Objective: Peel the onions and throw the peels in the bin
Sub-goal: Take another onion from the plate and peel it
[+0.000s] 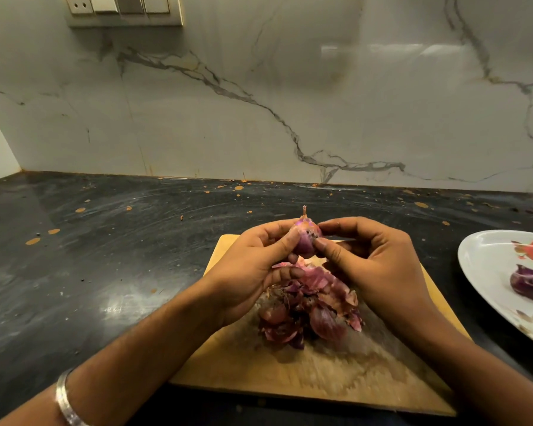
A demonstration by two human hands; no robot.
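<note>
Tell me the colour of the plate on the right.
White plate with red floral print, head view.

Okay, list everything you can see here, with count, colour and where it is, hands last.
onion: one, purple, held above the board between both hands
peels: one pile, reddish purple, on the board under the hands
board: one, light wood, on the counter
plate: one, white with a red print, at the right edge
peeled onion: one, dark purple, on the plate
counter: one, black, orange specks
wall: grey-veined white marble, behind
switch panel: one, white, top left
bangle: one, silver, left wrist
left hand: grips the onion
right hand: pinches the onion's skin
</note>
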